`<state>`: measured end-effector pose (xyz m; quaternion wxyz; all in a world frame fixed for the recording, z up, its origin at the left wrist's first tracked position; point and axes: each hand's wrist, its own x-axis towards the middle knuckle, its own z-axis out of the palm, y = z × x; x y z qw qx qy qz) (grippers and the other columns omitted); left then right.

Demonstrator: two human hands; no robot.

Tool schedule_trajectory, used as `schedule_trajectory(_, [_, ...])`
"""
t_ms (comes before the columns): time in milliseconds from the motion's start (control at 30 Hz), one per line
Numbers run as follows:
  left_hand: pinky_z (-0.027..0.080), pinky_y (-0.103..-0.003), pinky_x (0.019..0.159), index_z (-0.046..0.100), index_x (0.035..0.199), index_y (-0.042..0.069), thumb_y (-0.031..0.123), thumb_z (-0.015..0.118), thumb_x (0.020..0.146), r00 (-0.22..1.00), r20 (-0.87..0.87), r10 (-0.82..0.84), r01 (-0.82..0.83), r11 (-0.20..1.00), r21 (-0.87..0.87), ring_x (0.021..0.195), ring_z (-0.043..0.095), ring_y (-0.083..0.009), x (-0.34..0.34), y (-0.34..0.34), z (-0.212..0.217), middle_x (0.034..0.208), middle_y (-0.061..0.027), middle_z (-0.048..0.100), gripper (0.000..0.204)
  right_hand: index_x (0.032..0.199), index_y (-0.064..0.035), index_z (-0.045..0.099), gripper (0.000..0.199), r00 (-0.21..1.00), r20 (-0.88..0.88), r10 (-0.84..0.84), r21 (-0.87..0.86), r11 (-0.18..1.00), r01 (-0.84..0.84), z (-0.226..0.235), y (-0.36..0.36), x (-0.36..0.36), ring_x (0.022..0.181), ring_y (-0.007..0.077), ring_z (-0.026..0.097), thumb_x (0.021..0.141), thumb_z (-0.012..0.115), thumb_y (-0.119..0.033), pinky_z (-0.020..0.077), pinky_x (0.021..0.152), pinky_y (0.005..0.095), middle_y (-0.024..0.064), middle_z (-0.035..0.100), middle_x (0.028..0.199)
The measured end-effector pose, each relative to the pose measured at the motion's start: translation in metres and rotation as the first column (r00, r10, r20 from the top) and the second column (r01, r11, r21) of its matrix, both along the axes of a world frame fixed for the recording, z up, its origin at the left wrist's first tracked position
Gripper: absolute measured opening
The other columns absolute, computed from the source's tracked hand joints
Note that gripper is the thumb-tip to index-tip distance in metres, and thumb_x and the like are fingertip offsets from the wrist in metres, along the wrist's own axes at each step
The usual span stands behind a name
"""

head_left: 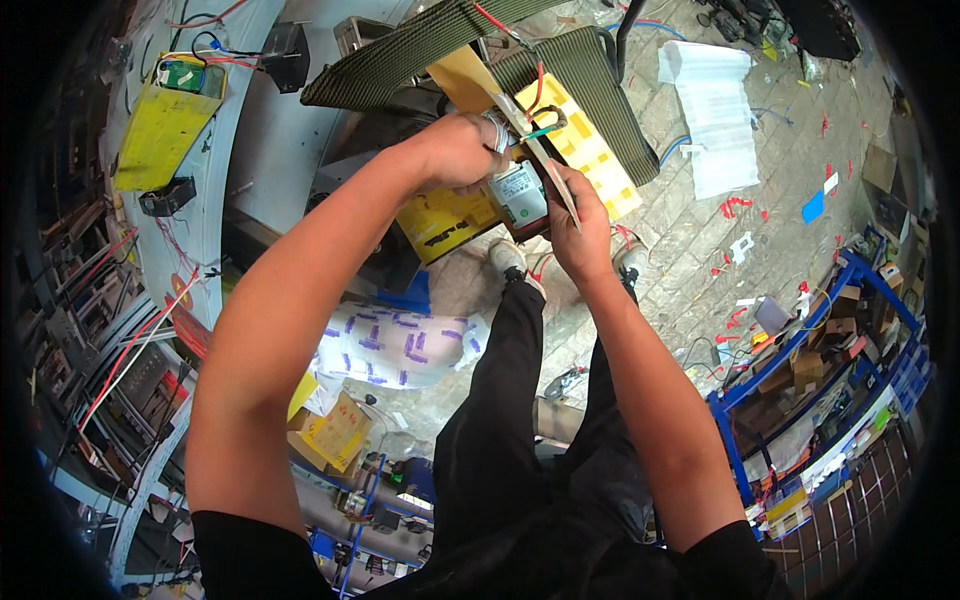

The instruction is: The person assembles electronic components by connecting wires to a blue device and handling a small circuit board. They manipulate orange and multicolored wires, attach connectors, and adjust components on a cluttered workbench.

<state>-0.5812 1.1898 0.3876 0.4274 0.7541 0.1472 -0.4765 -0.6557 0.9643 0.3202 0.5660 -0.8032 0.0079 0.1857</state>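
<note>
My right hand (583, 222) is closed on the lower end of a thin, flat board (538, 148), which stands on a slant with its edge toward me. To its left, my left hand (462, 152) has its fingers curled in beside the board. A greyish loop or strip shows at those fingers, but what they grip is hidden. Just below them, between both hands, sits a silvery metal box (520, 196) with a printed label. A yellow case (440, 222) lies under my left hand. Red and green wires (541, 131) with a dark cable loop cross the board.
Beyond the board lie a yellow block with square recesses (590, 150) and a dark green striped seat (600, 90). A yellow-wrapped pack (168, 130) hangs at left. White sheeting (708, 115) and red scraps litter the floor. A blue-framed rack (850, 300) stands at right.
</note>
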Motion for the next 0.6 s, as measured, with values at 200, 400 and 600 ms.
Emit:
schedule_trajectory(200, [0.054, -0.033, 0.059, 0.070, 0.104, 0.002, 0.019, 0.070, 0.096, 1.000, 0.003, 0.022, -0.021, 0.999, -0.041, 0.063, 0.065, -0.0155, -0.001, -0.001, -0.003, 0.079, -0.0056, 0.067, 0.019, 0.131, -0.0047, 0.067, 0.039, 1.000, 0.023, 0.015, -0.025, 1.000, -0.014, 0.000, -0.002, 0.000, 0.108, 0.0381, 0.069, 0.092, 0.069, -0.007, 0.0540, 0.094, 0.0411, 0.0211, 0.070, 0.117])
schedule_trajectory(400, [0.052, -0.032, 0.057, 0.070, 0.105, 0.002, 0.016, 0.069, 0.096, 0.982, 0.087, -0.165, 0.163, 0.986, 0.027, 0.065, 0.065, -0.0142, 0.008, -0.001, -0.006, 0.077, -0.0042, 0.066, 0.016, 0.128, -0.0046, 0.067, 0.038, 0.997, 0.074, 0.010, -0.041, 0.999, -0.007, -0.007, 0.000, -0.002, 0.109, 0.0407, 0.068, 0.090, 0.069, -0.006, 0.0541, 0.094, 0.0433, 0.0215, 0.071, 0.119])
schedule_trajectory(600, [0.051, -0.033, 0.058, 0.070, 0.109, 0.002, 0.019, 0.068, 0.099, 0.999, 0.023, 0.023, -0.021, 0.996, -0.083, 0.064, 0.063, -0.0138, -0.004, 0.002, -0.006, 0.077, -0.0049, 0.065, 0.020, 0.132, -0.0021, 0.067, 0.038, 0.999, -0.031, -0.033, 0.019, 0.999, 0.033, -0.006, 0.001, -0.002, 0.110, 0.0355, 0.070, 0.094, 0.069, -0.008, 0.0534, 0.097, 0.0393, 0.0211, 0.071, 0.120])
